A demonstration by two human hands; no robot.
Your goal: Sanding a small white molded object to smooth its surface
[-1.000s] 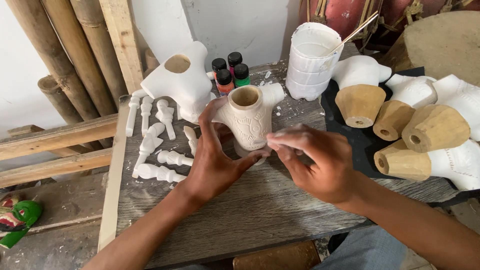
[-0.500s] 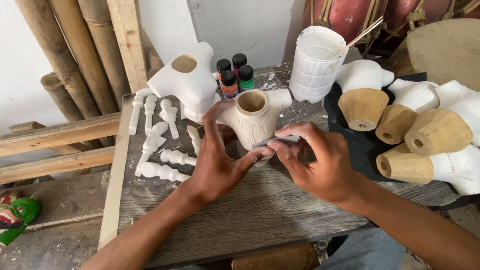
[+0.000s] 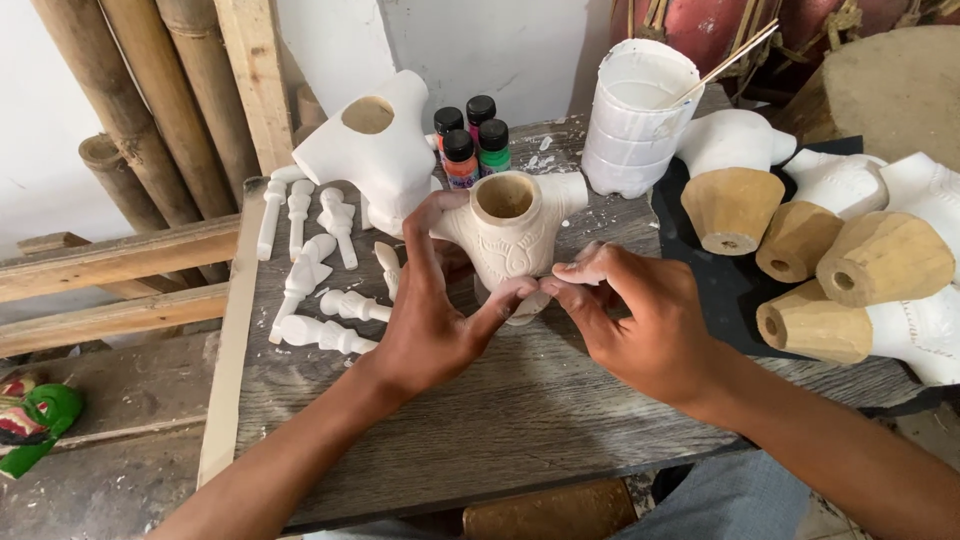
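My left hand (image 3: 425,325) grips the unpainted, cream-coloured carved wooden puppet torso (image 3: 508,232) standing upright on the grey plank table (image 3: 520,420), fingers wrapped behind, thumb at its base. My right hand (image 3: 640,320) has come in closer than a second ago, its fingertips now pinched together against the torso's lower edge, touching my left thumb.

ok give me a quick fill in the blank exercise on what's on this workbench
1. The left hand grips a carved torso whose open neck hole faces ____.
2. The small paint bottles behind it all have caps coloured ____.
3. The white plastic tub has a thin ____ leaning in it.
4. The loose white arm pieces lie on the ____ side of the torso.

Missing words: up; black; stick; left
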